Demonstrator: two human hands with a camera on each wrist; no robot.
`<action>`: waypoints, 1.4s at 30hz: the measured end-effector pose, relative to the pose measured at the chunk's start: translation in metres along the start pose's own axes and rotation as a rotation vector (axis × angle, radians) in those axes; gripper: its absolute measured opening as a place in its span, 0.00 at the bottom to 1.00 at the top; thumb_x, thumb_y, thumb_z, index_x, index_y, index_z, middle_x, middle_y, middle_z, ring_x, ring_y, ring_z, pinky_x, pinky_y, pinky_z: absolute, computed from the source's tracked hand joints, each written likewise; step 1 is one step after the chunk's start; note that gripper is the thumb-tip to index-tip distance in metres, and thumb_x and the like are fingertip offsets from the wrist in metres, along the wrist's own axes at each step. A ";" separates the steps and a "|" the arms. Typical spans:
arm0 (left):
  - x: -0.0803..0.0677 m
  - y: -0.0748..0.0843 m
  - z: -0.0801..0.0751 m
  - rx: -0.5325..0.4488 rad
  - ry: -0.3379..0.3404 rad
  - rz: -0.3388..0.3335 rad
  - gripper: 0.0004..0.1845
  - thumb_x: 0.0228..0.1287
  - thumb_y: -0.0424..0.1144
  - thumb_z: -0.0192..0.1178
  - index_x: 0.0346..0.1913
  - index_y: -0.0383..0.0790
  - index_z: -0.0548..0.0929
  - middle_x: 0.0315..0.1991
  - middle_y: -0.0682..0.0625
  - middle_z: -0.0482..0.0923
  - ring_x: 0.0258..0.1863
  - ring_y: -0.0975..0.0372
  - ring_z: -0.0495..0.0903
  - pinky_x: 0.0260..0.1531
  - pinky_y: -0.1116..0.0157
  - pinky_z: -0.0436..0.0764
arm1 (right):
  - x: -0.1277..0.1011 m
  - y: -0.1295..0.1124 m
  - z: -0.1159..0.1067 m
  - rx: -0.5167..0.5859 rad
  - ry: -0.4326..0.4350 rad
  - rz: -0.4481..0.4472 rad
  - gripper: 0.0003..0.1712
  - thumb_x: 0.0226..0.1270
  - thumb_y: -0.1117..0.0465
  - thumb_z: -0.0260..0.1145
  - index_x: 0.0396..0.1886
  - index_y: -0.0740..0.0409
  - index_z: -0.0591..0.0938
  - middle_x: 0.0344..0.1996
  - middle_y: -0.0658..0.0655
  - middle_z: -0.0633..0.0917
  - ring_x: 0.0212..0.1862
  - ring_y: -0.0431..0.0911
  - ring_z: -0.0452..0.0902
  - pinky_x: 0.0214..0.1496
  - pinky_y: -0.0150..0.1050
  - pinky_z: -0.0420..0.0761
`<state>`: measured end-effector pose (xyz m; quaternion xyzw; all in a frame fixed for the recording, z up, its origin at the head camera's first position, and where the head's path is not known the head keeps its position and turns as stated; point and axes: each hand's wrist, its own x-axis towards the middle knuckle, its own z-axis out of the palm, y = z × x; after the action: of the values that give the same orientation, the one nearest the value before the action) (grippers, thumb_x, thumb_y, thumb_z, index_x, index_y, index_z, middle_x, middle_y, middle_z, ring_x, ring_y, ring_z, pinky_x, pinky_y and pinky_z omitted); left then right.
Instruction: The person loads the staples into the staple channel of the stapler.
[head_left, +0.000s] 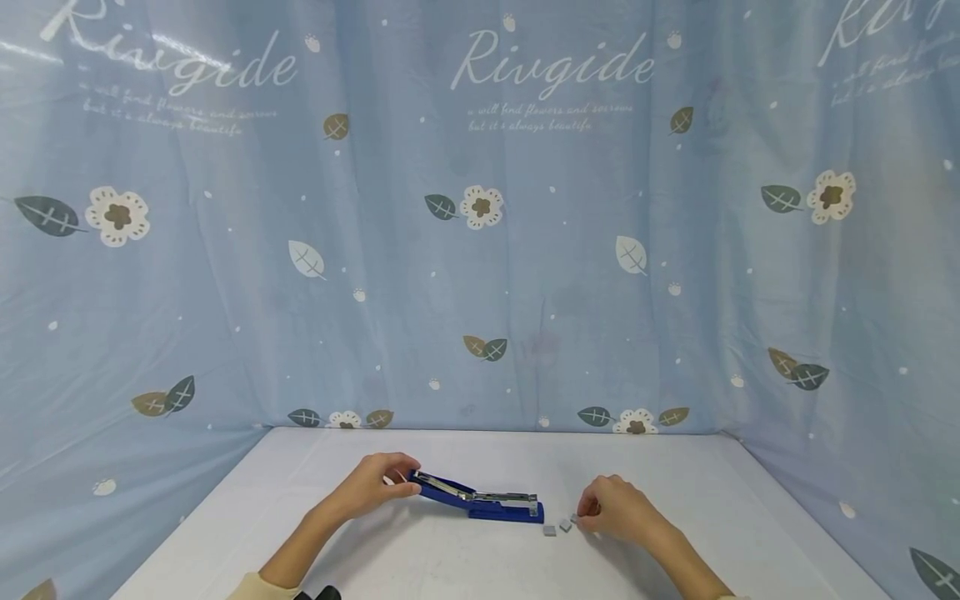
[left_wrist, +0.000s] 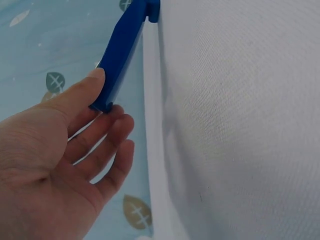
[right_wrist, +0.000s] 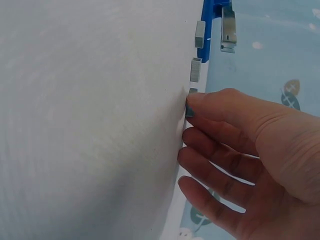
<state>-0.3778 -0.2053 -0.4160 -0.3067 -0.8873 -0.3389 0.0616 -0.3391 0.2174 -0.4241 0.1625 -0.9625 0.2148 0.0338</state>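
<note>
Head view shows a blue stapler point(head_left: 480, 500) lying open on the white table point(head_left: 420, 558). The left hand point(head_left: 371, 485) pinches its raised rear end between thumb and fingers. The right hand point(head_left: 615, 510) pinches one staple block point(right_wrist: 190, 107) on the table, just beside two more staple blocks point(head_left: 557, 527) near the stapler's front.
</note>
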 end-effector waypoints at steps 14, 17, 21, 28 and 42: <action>0.000 -0.004 0.003 -0.008 -0.005 -0.011 0.19 0.62 0.48 0.67 0.50 0.40 0.84 0.35 0.52 0.85 0.32 0.68 0.81 0.33 0.71 0.76 | -0.001 0.002 0.000 0.014 -0.022 -0.009 0.07 0.52 0.60 0.77 0.23 0.48 0.84 0.21 0.43 0.79 0.27 0.40 0.70 0.30 0.32 0.70; 0.001 -0.004 0.003 -0.007 -0.006 -0.007 0.18 0.62 0.48 0.67 0.50 0.40 0.83 0.35 0.51 0.85 0.32 0.69 0.81 0.33 0.71 0.76 | -0.001 0.004 0.000 0.024 -0.028 -0.011 0.07 0.52 0.61 0.76 0.23 0.48 0.84 0.21 0.44 0.79 0.26 0.40 0.70 0.29 0.32 0.70; 0.002 -0.005 0.002 -0.007 -0.009 -0.009 0.19 0.62 0.48 0.67 0.50 0.39 0.83 0.35 0.51 0.85 0.32 0.69 0.81 0.34 0.71 0.76 | 0.000 0.005 0.000 0.021 -0.027 -0.014 0.07 0.52 0.60 0.76 0.23 0.47 0.84 0.21 0.43 0.79 0.27 0.40 0.71 0.30 0.32 0.70; 0.001 -0.004 0.001 0.007 0.001 -0.004 0.19 0.62 0.48 0.67 0.49 0.38 0.83 0.34 0.52 0.85 0.32 0.69 0.81 0.33 0.71 0.76 | 0.002 0.004 -0.001 0.038 -0.031 0.001 0.06 0.52 0.61 0.76 0.24 0.48 0.84 0.22 0.44 0.79 0.27 0.40 0.71 0.31 0.32 0.71; 0.001 -0.001 -0.001 0.014 0.002 0.011 0.18 0.62 0.45 0.67 0.49 0.37 0.83 0.33 0.51 0.85 0.32 0.68 0.81 0.32 0.71 0.75 | 0.002 0.004 -0.011 0.033 -0.033 -0.074 0.06 0.53 0.61 0.75 0.24 0.49 0.84 0.22 0.44 0.80 0.27 0.38 0.72 0.30 0.32 0.72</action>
<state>-0.3789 -0.2057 -0.4154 -0.3108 -0.8878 -0.3328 0.0666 -0.3427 0.2243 -0.4157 0.2019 -0.9525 0.2268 0.0232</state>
